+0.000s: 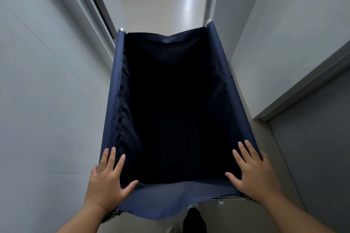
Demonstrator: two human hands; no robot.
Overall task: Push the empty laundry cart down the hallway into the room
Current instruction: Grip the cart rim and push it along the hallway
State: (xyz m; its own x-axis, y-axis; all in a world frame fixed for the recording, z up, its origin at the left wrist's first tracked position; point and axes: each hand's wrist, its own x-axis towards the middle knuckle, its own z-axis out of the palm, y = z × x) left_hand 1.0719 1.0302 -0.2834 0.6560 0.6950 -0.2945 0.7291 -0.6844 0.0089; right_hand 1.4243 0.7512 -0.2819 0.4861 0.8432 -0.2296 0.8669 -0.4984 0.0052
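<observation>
Mid-push: empty laundry cart [114, 89] in the narrow hallway, front edge at the doorway [162, 2].
Left hand [108, 181] and right hand [253, 172] spread flat, fingers straight, pressing the near corners of the cart rim, 1 per corner. Probably the final stretch. Next: straight, even shove from both palms, keeping the front corners off the door frame [207, 4], tight on the right. No brand, label or writing legible.

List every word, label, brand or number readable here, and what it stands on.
None: no readable text anywhere. The navy laundry cart, the left wall, the grey door on the right and the floor show no lettering, and neither the left hand nor the right hand bears any writing.
</observation>
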